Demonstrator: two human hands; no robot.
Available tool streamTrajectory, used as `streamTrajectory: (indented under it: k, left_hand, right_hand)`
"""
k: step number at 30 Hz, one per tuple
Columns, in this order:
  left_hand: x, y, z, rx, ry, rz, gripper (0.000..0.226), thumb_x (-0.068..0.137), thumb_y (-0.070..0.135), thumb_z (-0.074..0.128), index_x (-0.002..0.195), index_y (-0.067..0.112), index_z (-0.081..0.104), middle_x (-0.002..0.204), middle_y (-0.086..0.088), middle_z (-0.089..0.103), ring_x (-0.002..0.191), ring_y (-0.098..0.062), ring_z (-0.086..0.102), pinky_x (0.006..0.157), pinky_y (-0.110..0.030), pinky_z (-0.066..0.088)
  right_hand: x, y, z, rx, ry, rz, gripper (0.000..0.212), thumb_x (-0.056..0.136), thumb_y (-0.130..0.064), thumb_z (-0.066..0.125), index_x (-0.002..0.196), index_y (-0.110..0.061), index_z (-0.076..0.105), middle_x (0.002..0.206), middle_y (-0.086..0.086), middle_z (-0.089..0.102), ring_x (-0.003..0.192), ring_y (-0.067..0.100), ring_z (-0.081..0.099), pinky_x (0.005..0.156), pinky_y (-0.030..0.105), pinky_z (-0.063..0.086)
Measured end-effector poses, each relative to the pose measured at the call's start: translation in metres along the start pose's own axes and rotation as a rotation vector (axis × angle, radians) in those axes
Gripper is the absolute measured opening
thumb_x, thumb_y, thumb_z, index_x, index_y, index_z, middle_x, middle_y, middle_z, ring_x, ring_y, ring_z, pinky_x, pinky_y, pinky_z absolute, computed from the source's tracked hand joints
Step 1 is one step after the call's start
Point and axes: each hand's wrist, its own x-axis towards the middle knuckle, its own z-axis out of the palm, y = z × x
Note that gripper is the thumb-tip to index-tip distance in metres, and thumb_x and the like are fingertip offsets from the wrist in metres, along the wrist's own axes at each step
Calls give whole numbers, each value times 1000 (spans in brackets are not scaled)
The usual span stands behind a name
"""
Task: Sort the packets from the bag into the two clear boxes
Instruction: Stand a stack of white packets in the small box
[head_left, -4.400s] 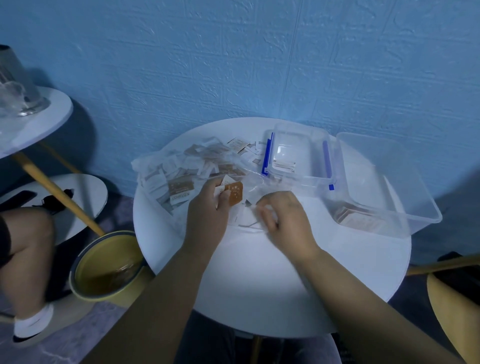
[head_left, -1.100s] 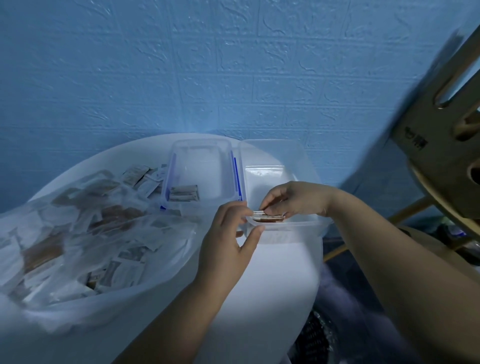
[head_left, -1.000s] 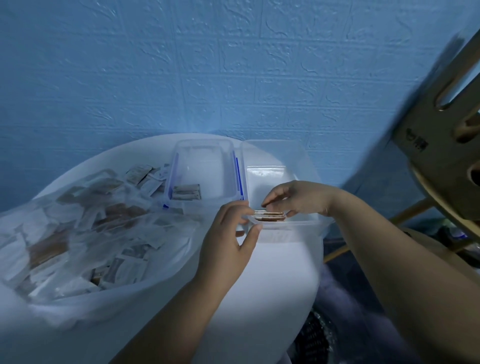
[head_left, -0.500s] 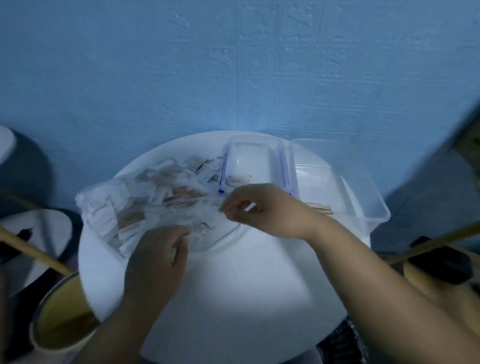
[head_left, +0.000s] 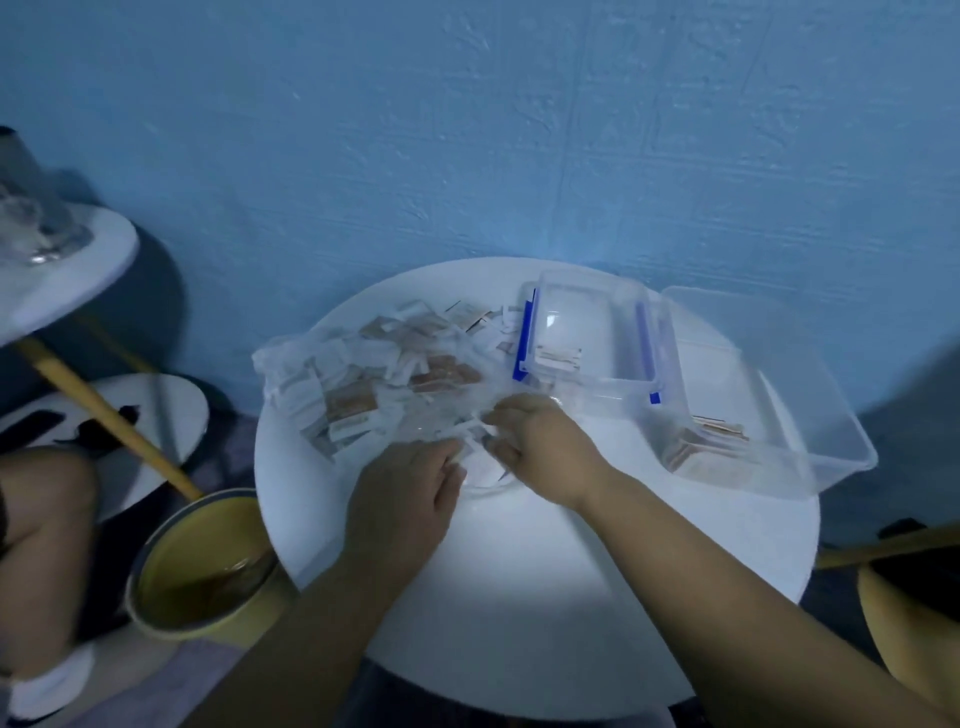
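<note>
Two hands meet at the mouth of the clear bag (head_left: 363, 364), which lies slumped on the left half of the round white table (head_left: 519, 597), full of white and brown packets (head_left: 350, 402). Left hand (head_left: 400, 499): fingers extended fairly straight onto the bag's near edge, gripping nothing visible. Right hand (head_left: 540, 441): fingers curled down into the crumpled plastic; blur hides whether they pinch a packet, the film, or nothing. The receiving containers stand on the right half: the smaller box (head_left: 623, 384), with blue clips, just beside the bag and holding a few packets; the larger box (head_left: 831, 441), close against it at the far right, holding a short stack (head_left: 706, 441) at its near end. Some loose packets (head_left: 467, 317) lie on the table behind the bag. Probable step: drawing the next packets from the bag; most of the sorting appears undone. Hazards: the thin film may be dragged along with a packet, spilling the contents across the table; several packets may cling and come out together, mixing kinds in one box; anything pushed off the left edge could drop into the yellow bucket (head_left: 197, 561) standing below.
</note>
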Motion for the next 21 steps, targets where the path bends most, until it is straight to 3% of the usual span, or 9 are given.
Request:
streamTrajectory:
  k: [2,4,8,10,12,15,17,21]
  left_hand:
    - [8,5,-1,6,-11,-60,27,76,31,62,97,15,69,77,-6,68,75,-30,63,66,-33,48]
    - [11,9,-1,-21,-38,-104,26,74,28,70,98,17,70,85,-5,68,84,-29,61,73,-33,44]
    - [9,5,-6,-211,102,-202,14,84,20,63,94,11,62,87,-5,65,82,-22,58,65,-24,32]
    - [7,0,-12,-290,175,-269,16,90,21,57,101,10,56,91,-8,64,86,-26,60,65,-24,34]
    - [5,-4,-16,-335,210,-318,22,93,23,52,110,9,52,101,-10,64,93,-28,61,70,-24,39]
    - [4,-4,-16,-362,210,-343,22,95,22,47,112,8,51,111,-13,64,100,-29,60,76,-27,44]
    - [3,-1,-15,-374,213,-352,22,96,20,45,113,6,50,115,-15,63,104,-31,59,78,-31,46]
    - [1,1,-14,-370,207,-352,22,97,20,43,112,5,49,116,-15,62,105,-32,59,77,-31,47]
  right_hand:
    - [0,3,4,2,-26,39,42,88,-38,51,118,-10,63,118,10,63,115,27,54,101,33,41]
    - [-3,5,3,-18,-55,17,42,90,-34,53,125,-11,57,130,8,56,123,25,48,107,32,35]
    - [-17,7,2,-40,-139,-38,43,97,-29,45,138,-20,42,151,-4,29,139,14,24,109,16,14]
    - [-24,6,4,-3,-125,-74,39,97,-28,43,136,-21,46,150,-4,32,140,11,24,106,8,9]
    - [-29,2,2,80,-89,-72,33,96,-26,48,128,-23,55,141,-5,47,132,9,37,103,5,17]
    - [-27,-3,1,190,25,10,31,93,-29,54,123,-25,60,131,-8,56,115,11,53,94,12,35]
    - [-22,-8,4,172,31,49,42,90,-36,57,129,-23,54,139,-6,48,125,11,45,100,15,30]
    - [-12,-20,8,58,-132,142,76,82,-49,62,144,-20,30,153,2,26,141,18,20,112,27,18]
